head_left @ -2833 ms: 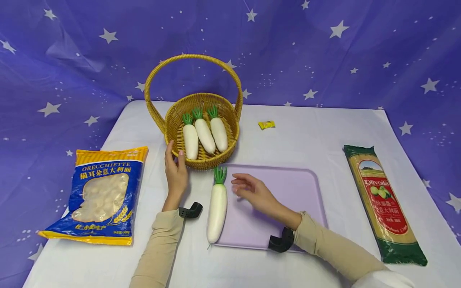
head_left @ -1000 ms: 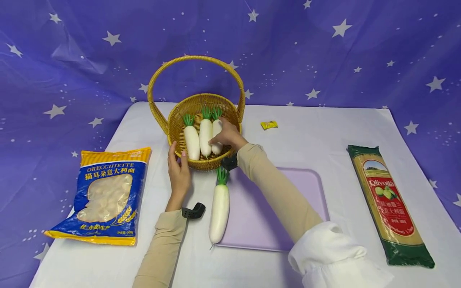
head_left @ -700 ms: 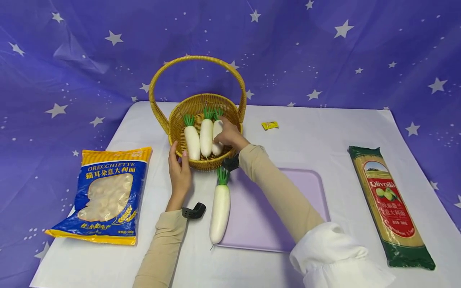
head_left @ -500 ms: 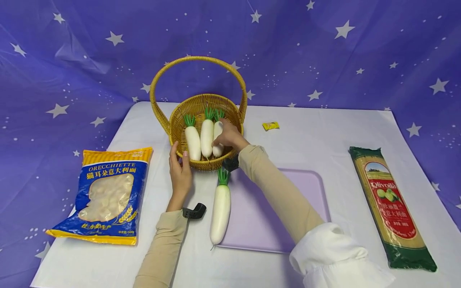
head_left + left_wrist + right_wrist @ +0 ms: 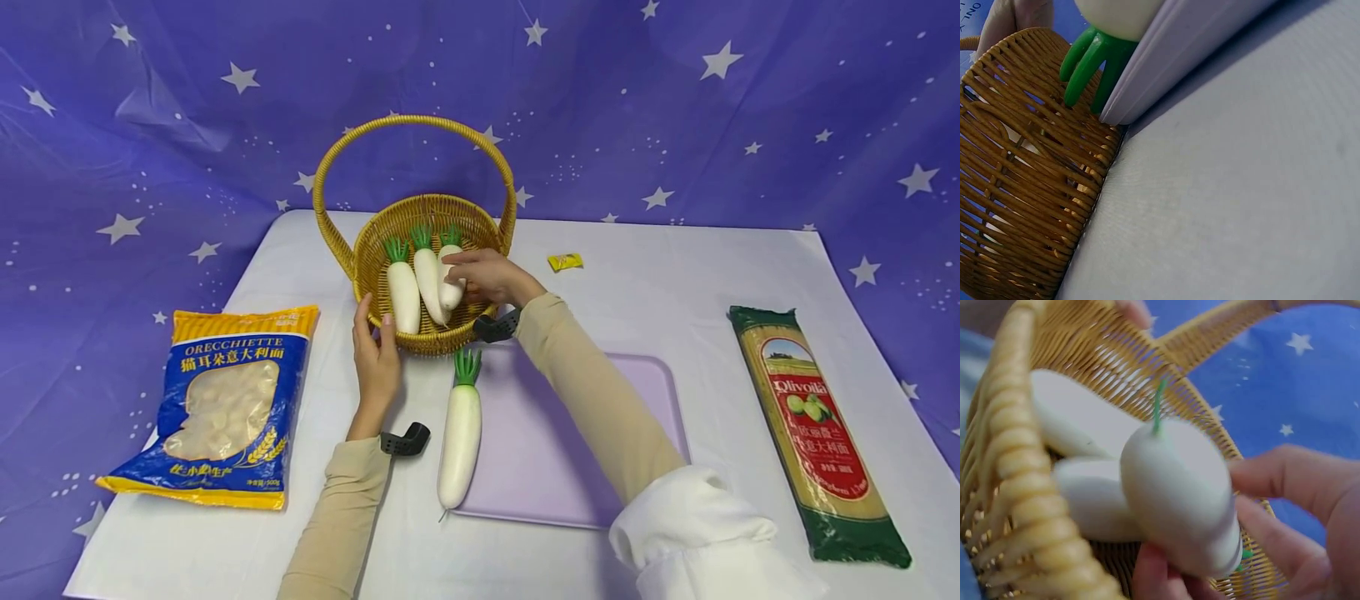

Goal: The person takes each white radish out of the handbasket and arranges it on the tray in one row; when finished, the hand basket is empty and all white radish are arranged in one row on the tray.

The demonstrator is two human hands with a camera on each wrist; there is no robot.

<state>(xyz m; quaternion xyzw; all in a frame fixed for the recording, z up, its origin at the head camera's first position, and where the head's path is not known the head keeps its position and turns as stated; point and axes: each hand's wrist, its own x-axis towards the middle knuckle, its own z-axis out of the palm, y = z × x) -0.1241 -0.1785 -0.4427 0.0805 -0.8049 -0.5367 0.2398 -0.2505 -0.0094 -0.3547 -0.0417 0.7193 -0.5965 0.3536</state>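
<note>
In the head view, the wicker basket [image 5: 442,337] holds three white daikon radishes with green tops. My right hand [image 5: 491,277] grips the rightmost daikon [image 5: 450,283]. In the right wrist view, thumb and fingers close round that daikon [image 5: 1175,481], its root tip toward the camera, tilted above the others. The middle daikon [image 5: 426,279] leans against it, and the left daikon [image 5: 406,304] lies beside them. My left hand [image 5: 377,362] touches the basket's front-left side with fingers extended. A larger daikon [image 5: 460,442] lies along the left edge of the purple tray [image 5: 570,433].
A blue-and-yellow orecchiette bag [image 5: 217,408] lies on the left. At the right is a long spaghetti packet [image 5: 813,425]. A small yellow-wrapped candy [image 5: 565,262] sits behind the tray. The basket's tall handle [image 5: 412,121] arches over its opening.
My right hand went from over the tray into the basket and took hold of the rightmost daikon. That daikon has just shifted up, and the middle one has tipped left. My left hand stays put.
</note>
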